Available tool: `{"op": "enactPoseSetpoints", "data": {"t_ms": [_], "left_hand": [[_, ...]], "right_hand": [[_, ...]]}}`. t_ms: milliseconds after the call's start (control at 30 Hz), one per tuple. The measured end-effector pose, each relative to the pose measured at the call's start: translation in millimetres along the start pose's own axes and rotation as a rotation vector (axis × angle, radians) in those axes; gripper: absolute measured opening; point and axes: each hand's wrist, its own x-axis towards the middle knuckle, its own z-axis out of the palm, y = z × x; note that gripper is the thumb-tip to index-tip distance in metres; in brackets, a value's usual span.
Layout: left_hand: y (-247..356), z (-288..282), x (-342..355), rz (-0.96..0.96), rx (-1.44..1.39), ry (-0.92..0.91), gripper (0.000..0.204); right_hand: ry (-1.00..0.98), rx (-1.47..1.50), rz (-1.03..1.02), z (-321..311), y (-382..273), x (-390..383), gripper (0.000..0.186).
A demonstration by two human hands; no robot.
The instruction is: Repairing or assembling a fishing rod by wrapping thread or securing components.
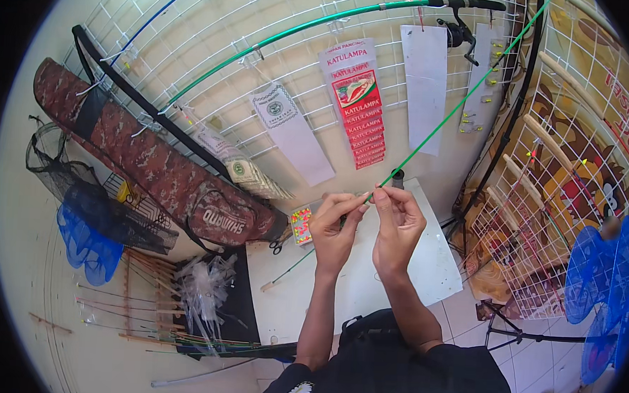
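My left hand [334, 226] and my right hand [397, 216] meet at chest height over a white table [435, 267]. Both pinch a thin green fishing rod [447, 114] that runs from the upper right down to the lower left, past my fingers to its pale end [267, 286]. The fingertips of both hands close on the rod at about the same spot, thumbs against forefingers. Something small may be held at the rod there, but it is too small to tell.
A white wire grid wall [216, 42] carries another green rod with a black handle and reel [458, 30], hanging packets and a red strip of packets [358, 110]. A camouflage rod bag [146, 159], nets [86, 213], scissors [278, 246] and blue nets [609, 283] surround the table.
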Motion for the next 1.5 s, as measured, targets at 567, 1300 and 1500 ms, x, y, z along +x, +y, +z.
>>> {"op": "enactPoseSetpoints", "data": {"t_ms": [567,1300,1500], "left_hand": [[-7.4,-5.8,-1.8,0.018,0.071,-0.014,0.023],[12.0,-22.5,16.0,-0.316,-0.104,-0.241,0.042],[16.1,-19.6,16.9,-0.436,0.016,-0.220,0.022]], "right_hand": [[-0.002,-0.035,0.032,-12.3,14.9,0.9,0.024],[-0.189,0.119,0.216,-26.8,26.8,9.9,0.013],[-0.141,0.192,0.291,-27.4,29.9,9.3,0.019]]}}
